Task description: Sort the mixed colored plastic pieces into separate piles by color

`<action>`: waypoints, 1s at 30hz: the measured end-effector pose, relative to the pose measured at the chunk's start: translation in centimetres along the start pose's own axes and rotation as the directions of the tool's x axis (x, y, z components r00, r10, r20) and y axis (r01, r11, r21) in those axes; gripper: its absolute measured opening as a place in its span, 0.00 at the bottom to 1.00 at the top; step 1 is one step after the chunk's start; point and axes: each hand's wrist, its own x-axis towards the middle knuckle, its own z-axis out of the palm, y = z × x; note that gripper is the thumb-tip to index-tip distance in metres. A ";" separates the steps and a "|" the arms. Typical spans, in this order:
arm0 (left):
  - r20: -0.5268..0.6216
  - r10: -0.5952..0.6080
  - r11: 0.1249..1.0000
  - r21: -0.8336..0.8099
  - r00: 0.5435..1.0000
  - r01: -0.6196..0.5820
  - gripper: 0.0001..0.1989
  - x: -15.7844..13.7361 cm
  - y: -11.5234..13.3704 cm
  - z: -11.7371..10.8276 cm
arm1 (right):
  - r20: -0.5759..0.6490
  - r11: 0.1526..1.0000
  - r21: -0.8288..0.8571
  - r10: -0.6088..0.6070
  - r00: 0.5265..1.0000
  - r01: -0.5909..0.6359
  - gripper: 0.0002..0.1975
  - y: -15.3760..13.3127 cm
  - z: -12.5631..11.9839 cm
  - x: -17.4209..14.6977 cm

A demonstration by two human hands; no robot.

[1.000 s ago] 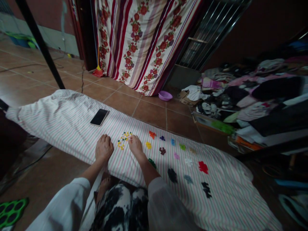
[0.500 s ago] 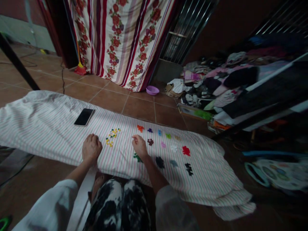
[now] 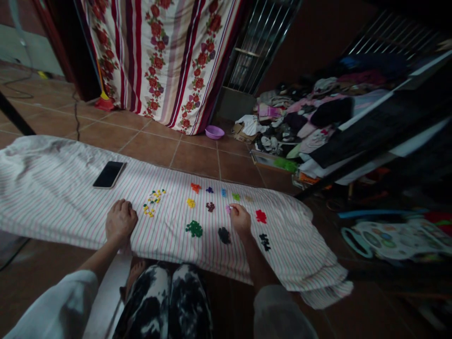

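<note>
My left hand (image 3: 121, 220) rests on the striped cloth (image 3: 162, 240), its fingers curled in with nothing visible in them. Right of it lies a loose mix of small yellow, green and white pieces (image 3: 152, 202). My right hand (image 3: 241, 220) is closed in a pinch, with a tiny white piece (image 3: 231, 206) at its fingertips, beside the pink pile (image 3: 228, 209). Around it sit small piles sorted by colour: yellow (image 3: 190, 203), brown (image 3: 210, 206), red (image 3: 261, 216), green (image 3: 194, 229), dark grey (image 3: 223, 235) and black (image 3: 264, 242). My right hand hides part of the cloth.
A phone (image 3: 109, 174) lies on the cloth at the left. Orange (image 3: 195, 188), purple (image 3: 209, 189), blue (image 3: 223, 192) and lime (image 3: 236, 197) piles line the far side. Beyond are a purple basin (image 3: 214, 132), a curtain (image 3: 169, 61) and heaped clothes (image 3: 296, 117).
My right hand has moved right, from beside the yellow pile to beside the pink one, uncovering the yellow and green piles. My left hand stays on the cloth; the view has shifted slightly.
</note>
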 end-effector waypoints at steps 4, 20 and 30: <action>0.012 -0.004 1.000 -0.008 1.000 0.004 0.13 0.0 0.0 0.0 | -0.036 0.966 -0.227 0.118 0.992 -0.123 0.17 3.0 -2.4 1.1; 0.007 0.005 0.999 0.045 1.000 -0.005 0.15 -0.1 0.0 0.1 | 0.058 0.891 -0.432 0.182 0.982 -0.140 0.16 6.6 -3.2 3.4; 0.018 0.027 0.998 0.060 0.999 -0.028 0.14 0.0 0.0 0.0 | 0.127 0.864 -0.496 0.170 0.977 -0.086 0.17 6.7 -2.9 3.6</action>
